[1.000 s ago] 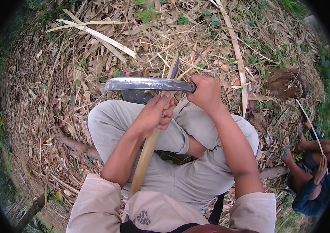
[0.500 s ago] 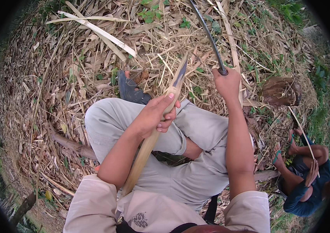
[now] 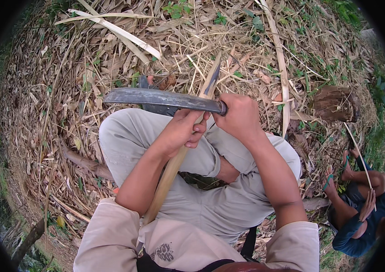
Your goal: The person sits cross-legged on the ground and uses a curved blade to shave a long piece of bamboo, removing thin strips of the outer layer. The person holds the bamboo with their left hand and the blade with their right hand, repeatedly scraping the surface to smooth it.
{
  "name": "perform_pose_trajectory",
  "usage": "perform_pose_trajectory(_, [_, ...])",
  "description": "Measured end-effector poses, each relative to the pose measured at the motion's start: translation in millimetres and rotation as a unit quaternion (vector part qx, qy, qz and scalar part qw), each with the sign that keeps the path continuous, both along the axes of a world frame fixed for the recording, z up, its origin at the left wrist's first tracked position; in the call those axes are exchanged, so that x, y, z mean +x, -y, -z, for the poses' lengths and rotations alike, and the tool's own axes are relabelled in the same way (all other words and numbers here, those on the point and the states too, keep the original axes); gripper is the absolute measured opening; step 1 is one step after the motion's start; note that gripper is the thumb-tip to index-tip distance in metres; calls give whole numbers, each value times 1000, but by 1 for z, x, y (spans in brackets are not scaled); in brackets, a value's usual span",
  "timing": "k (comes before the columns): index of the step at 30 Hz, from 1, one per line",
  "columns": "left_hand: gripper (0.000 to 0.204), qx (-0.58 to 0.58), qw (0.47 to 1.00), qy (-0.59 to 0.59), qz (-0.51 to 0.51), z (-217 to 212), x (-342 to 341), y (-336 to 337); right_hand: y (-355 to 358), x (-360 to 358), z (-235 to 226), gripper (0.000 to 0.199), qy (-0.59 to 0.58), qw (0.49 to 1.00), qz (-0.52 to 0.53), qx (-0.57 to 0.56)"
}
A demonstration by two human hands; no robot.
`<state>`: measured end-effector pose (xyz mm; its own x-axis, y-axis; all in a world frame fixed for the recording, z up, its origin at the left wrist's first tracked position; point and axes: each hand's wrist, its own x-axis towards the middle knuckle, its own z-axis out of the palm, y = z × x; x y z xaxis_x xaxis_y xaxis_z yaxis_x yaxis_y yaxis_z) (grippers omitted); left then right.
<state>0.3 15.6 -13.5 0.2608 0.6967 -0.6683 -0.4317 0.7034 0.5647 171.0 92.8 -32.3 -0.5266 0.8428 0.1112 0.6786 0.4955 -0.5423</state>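
Observation:
My left hand [image 3: 184, 130] is wrapped round a pale, split length of bamboo [image 3: 169, 177], which slants from my waist up over my crossed legs to a pointed, dark-streaked tip. In my right hand [image 3: 240, 115] is the handle of a machete [image 3: 156, 96]. Its long, dark, slightly curved blade lies crosswise over the bamboo, just beyond my left fingers, and points to the left. The blade hides a short part of the bamboo. Most of the machete's handle is covered by my right fist.
Dry leaves and shavings cover the ground. Pale split strips [image 3: 117, 31] lie at the far left, and a long strip [image 3: 279, 59] lies ahead on the right. A cut log [image 3: 336, 104] sits at the right. Beyond it another person [image 3: 360, 204] sits holding a thin strip.
The machete has swung down from pointing away and upward to lying across the bamboo. My right hand has moved left and nearer, beside my left hand, which keeps its grip.

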Motion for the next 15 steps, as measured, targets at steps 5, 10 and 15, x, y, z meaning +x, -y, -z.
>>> perform_pose_trajectory(5, [31, -3, 997, -71, 7, 0, 7, 3, -2, 2, 15, 14, -7, 1000, 0, 8])
perform_pose_trajectory(10, [34, -4, 998, -54, 18, 4, 2, 6, -29, 15, 32, 18, 62, 996, 70, -1])
perform_pose_trajectory(15, [38, 14, 999, 5, 38, -9, -2, 18, -103, 74, 18, 29, 128, 943, 303, -54])
